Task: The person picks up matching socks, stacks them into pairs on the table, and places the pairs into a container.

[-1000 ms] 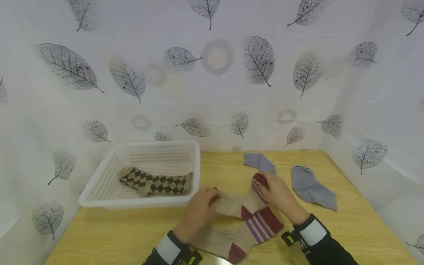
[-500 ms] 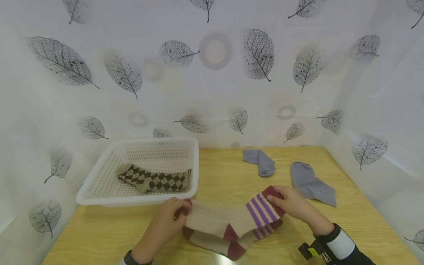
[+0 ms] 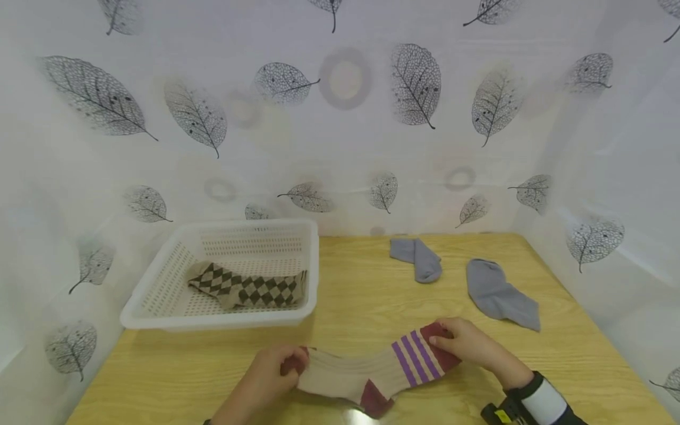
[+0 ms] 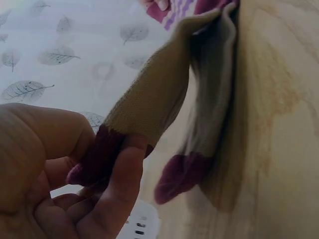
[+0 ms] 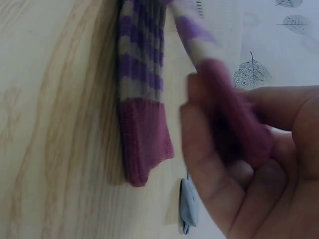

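A beige sock [image 3: 340, 375] with a maroon toe, heel and cuff and purple stripes is stretched between both hands, above the table. My left hand [image 3: 268, 375] pinches its toe between thumb and fingers. At the other end my right hand [image 3: 478, 348] grips the maroon cuff. A matching sock [image 5: 144, 134] lies on the table beneath, apart from the held one in both wrist views. In the head view the upper sock hides nearly all of it.
A white perforated basket [image 3: 212, 323] stands at the back left, with a brown argyle sock [image 3: 268, 290] inside. One grey sock [image 3: 425, 262] lies folded at the back of the wooden table [image 3: 356, 295]; another grey sock [image 3: 502, 295] lies at right. Leaf-printed white sheeting encloses the table.
The left hand has moved left to the sock's toe, and the right hand right and down to the cuff. The upper sock has been straightened and lowered over the matching one.
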Available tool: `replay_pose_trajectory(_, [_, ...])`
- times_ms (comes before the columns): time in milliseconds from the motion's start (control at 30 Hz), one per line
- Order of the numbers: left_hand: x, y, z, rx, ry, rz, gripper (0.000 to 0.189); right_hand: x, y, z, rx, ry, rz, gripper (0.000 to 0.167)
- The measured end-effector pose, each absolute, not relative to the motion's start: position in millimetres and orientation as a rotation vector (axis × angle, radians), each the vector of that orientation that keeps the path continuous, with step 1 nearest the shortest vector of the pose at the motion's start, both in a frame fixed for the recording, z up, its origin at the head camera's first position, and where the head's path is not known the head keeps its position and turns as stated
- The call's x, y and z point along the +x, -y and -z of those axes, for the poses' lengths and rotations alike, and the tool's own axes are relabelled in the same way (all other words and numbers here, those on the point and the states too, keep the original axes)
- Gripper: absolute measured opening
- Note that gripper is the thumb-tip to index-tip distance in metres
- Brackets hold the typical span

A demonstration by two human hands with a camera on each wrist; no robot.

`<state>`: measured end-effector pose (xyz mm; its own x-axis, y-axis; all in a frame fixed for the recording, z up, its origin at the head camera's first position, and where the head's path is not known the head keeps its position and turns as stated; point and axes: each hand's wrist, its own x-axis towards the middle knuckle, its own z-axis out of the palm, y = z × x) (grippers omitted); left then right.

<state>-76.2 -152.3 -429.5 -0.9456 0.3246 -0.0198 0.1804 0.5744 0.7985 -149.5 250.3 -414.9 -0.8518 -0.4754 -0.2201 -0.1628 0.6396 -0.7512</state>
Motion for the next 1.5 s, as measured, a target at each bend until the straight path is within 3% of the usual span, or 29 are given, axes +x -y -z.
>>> replay_pose_trajectory(300, [-83, 144, 438, 0.236, -2.722, -1.299, 0.040, -152, -247, 424, -0.538, -2.610, 0.871, 0.019])
replay_pose_trajectory(400, [-83, 141, 442, 0.217, -2.763, -1.269, 0.036, -150, -246, 428, -0.532, -2.640, 0.872, 0.017])
replay_pose_trajectory(667, [-83, 140, 447, 0.158, -2.872, -1.089, 0.056, -151, -241, 431, -0.398, -2.693, 0.896, 0.047])
replay_pose_trajectory(767, [-84, 140, 447, 0.134, -2.894, -1.049, 0.060, -154, -241, 427, -0.326, -2.751, 0.759, 0.051])
replay_pose_trajectory(1167, [-92, 137, 446, 0.128, -2.789, -1.029, 0.052, -155, -231, 425, -0.185, -2.681, 0.615, 0.041])
replay_pose_trajectory(1367, [-88, 140, 444, 0.129, -2.819, -1.027, 0.036, -151, -230, 427, -0.268, -2.716, 0.732, 0.029])
replay_pose_trajectory(1500, [-85, 143, 435, 0.167, -2.813, -1.077, 0.030, -151, -231, 421, -0.345, -2.752, 0.826, 0.030])
